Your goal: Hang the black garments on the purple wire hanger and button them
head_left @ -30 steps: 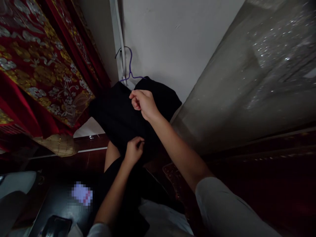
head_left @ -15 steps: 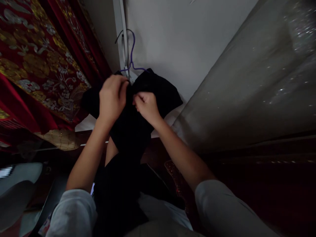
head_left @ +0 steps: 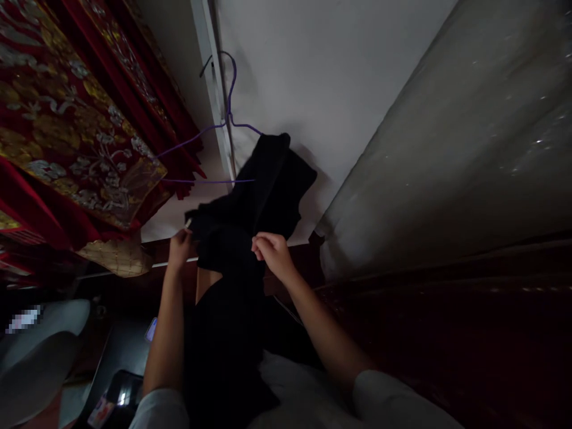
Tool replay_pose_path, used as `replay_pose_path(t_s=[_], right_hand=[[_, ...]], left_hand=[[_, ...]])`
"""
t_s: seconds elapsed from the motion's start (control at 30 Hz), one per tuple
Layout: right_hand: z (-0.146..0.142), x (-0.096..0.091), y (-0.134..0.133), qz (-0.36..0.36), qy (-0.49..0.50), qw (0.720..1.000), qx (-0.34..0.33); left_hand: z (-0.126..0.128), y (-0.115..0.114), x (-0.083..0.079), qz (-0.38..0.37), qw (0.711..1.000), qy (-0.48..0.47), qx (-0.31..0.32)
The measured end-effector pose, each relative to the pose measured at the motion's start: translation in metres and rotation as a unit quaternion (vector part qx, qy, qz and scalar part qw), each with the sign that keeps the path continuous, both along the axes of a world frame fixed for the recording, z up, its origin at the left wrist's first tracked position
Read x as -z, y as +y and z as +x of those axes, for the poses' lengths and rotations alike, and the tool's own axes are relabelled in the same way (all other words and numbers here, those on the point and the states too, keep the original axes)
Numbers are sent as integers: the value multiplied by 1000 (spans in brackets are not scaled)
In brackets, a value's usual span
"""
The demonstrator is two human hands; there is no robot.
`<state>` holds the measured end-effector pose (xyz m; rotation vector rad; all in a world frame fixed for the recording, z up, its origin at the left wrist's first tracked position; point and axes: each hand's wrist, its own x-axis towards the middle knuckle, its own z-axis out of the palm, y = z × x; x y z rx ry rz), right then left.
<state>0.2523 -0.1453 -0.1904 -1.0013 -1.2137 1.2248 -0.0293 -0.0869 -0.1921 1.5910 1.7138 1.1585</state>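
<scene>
A black garment (head_left: 250, 202) hangs half off a purple wire hanger (head_left: 210, 128) whose hook is on a white strip on the wall. My left hand (head_left: 179, 250) is closed on the garment's left edge below the hanger bar. My right hand (head_left: 273, 255) pinches the cloth on its right side. The left arm of the hanger is bare; the garment still drapes over its right shoulder. The cloth's lower part falls down between my arms to my lap.
A red and gold embroidered fabric (head_left: 67, 119) hangs at the left. A grey glittery curtain (head_left: 447, 149) fills the right. A phone (head_left: 120, 390) lies on a dark surface at the lower left, beside a pale rounded object (head_left: 40, 351).
Both hands have dropped from near the hanger's neck to lower on the garment. The garment has slid off the hanger's left shoulder, baring the purple wire.
</scene>
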Motion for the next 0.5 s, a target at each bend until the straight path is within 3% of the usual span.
replay_pose_path(t_s=[0.03, 0.1, 0.17, 0.23, 0.3, 0.37, 0.43, 0.5], right_hand=[[4, 6, -7, -16, 6, 1000, 9], [13, 18, -20, -28, -16, 998, 49], [22, 24, -27, 15, -77, 991, 110], [24, 20, -27, 91, -127, 979, 129], [21, 9, -21, 149, -149, 975, 71], [15, -6, -11, 158, -158, 974, -26], [12, -20, -2, 130, -163, 974, -89], [14, -33, 3, 106, -163, 975, -109]], left_hand=[[4, -6, 8, -11, 1000, 12, 3], [13, -13, 10, -7, 1000, 17, 3], [29, -18, -4, 19, 1000, -1, 18], [52, -25, -27, 54, 995, -39, 79], [80, -37, -49, 76, 979, -73, 176], [106, -51, -65, 73, 963, -73, 248], [123, -60, -73, 89, 959, -62, 261], [129, -63, -72, 130, 961, -65, 236]])
